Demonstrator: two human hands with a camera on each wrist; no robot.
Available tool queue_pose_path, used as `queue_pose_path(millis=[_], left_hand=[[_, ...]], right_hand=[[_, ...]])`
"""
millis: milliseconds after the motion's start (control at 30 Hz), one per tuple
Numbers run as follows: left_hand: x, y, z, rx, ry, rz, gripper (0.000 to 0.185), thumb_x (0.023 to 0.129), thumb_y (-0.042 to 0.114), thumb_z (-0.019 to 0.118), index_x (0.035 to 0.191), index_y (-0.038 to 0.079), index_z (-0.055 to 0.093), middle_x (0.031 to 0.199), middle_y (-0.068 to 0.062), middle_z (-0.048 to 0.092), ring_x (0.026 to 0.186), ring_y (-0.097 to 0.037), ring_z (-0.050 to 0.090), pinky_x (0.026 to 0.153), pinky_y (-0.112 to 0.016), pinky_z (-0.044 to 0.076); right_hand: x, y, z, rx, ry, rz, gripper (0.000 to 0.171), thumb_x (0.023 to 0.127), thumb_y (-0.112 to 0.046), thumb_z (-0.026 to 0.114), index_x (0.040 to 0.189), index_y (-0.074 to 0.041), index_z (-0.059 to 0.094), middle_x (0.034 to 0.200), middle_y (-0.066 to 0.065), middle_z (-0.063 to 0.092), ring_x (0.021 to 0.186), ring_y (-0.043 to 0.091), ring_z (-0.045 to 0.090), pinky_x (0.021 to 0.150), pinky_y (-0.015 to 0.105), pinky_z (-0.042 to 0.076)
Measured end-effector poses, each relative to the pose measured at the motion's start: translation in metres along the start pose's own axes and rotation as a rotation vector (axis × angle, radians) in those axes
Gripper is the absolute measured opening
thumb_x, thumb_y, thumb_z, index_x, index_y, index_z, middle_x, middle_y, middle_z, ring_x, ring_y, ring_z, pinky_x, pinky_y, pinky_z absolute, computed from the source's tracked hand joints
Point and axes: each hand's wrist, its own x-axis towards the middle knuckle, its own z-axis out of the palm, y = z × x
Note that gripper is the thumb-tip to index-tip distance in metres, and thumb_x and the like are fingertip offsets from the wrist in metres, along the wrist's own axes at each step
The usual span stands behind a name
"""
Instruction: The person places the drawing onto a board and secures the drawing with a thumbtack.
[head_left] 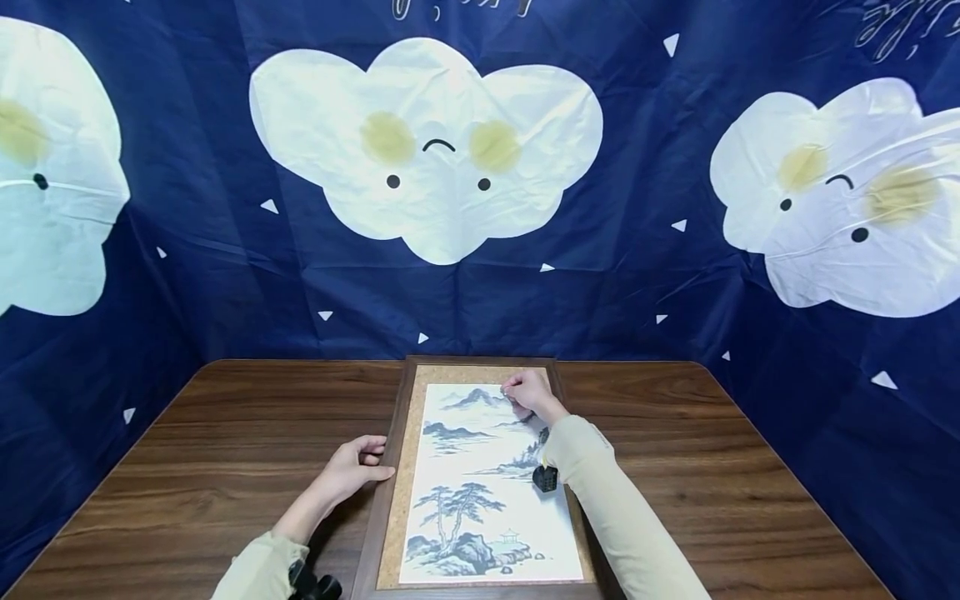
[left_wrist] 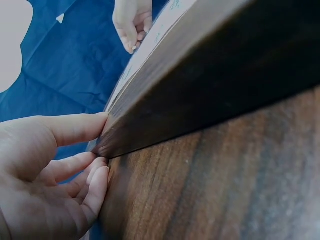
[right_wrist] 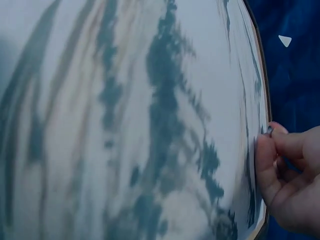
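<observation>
A framed cork board (head_left: 396,517) lies on the table, bearing a sheet with an ink landscape (head_left: 457,462) of mountains, trees and rocks. At the sheet's top right corner my right hand (head_left: 531,393) pinches a small grey push pin (right_wrist: 270,130) between thumb and forefinger; its tip is hidden. My left hand (head_left: 351,468) holds the frame's left side. In the left wrist view the thumb (left_wrist: 82,127) meets the frame's upper edge, with the other fingers (left_wrist: 97,182) bent low against its side.
The brown wooden table (head_left: 285,408) extends on both sides of the board. Behind and beside it hangs a dark blue cloth (head_left: 645,292) with white clouds, small triangles and lettering. A small black device (head_left: 545,477) sits at my right wrist.
</observation>
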Motion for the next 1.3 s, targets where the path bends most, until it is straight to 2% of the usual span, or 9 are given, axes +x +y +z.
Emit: queue_pose_path(millis=[133, 400, 600, 1000, 1300], left_hand=[[0.000, 0.000, 0.001, 0.002, 0.002, 0.001, 0.056, 0.072, 0.001, 0.071, 0.119, -0.014, 0.047, 0.108, -0.023, 0.055, 0.090, -0.025, 0.050, 0.069, -0.027, 0.042], [-0.001, 0.000, 0.004, 0.001, 0.017, 0.008, 0.055, 0.071, -0.001, 0.072, 0.118, -0.014, 0.048, 0.106, -0.021, 0.056, 0.088, -0.024, 0.050, 0.069, -0.026, 0.042], [-0.002, -0.001, 0.004, 0.000, 0.019, 0.016, 0.055, 0.070, 0.000, 0.072, 0.118, -0.014, 0.048, 0.107, -0.022, 0.057, 0.088, -0.023, 0.051, 0.068, -0.025, 0.043], [0.001, -0.002, 0.005, 0.003, 0.034, 0.025, 0.055, 0.070, 0.000, 0.072, 0.118, -0.014, 0.049, 0.107, -0.023, 0.057, 0.088, -0.023, 0.051, 0.068, -0.024, 0.043], [-0.001, -0.003, 0.002, 0.014, 0.034, 0.020, 0.055, 0.071, 0.000, 0.072, 0.118, -0.014, 0.049, 0.107, -0.023, 0.057, 0.089, -0.024, 0.052, 0.068, -0.024, 0.043]], right_hand=[[0.000, -0.004, 0.001, -0.023, 0.018, 0.033, 0.010, 0.083, 0.000, 0.059, 0.084, 0.005, 0.067, 0.060, 0.001, 0.052, 0.048, 0.009, 0.048, 0.044, 0.023, 0.048], [-0.001, -0.006, 0.001, 0.058, 0.074, 0.100, 0.010, 0.083, 0.002, 0.056, 0.084, 0.007, 0.065, 0.063, 0.005, 0.053, 0.051, 0.010, 0.048, 0.044, 0.022, 0.048], [0.000, -0.004, 0.006, 0.163, 0.141, 0.137, 0.008, 0.080, 0.005, 0.058, 0.081, 0.008, 0.065, 0.062, 0.005, 0.054, 0.048, 0.008, 0.048, 0.043, 0.021, 0.048], [-0.004, -0.003, 0.008, 0.187, 0.237, 0.116, 0.007, 0.079, 0.006, 0.061, 0.078, 0.009, 0.067, 0.062, 0.009, 0.060, 0.046, 0.008, 0.049, 0.044, 0.021, 0.048], [-0.005, -0.008, 0.015, 0.117, 0.291, 0.134, 0.006, 0.077, 0.006, 0.064, 0.075, 0.006, 0.069, 0.061, 0.011, 0.063, 0.042, 0.007, 0.051, 0.044, 0.021, 0.049]])
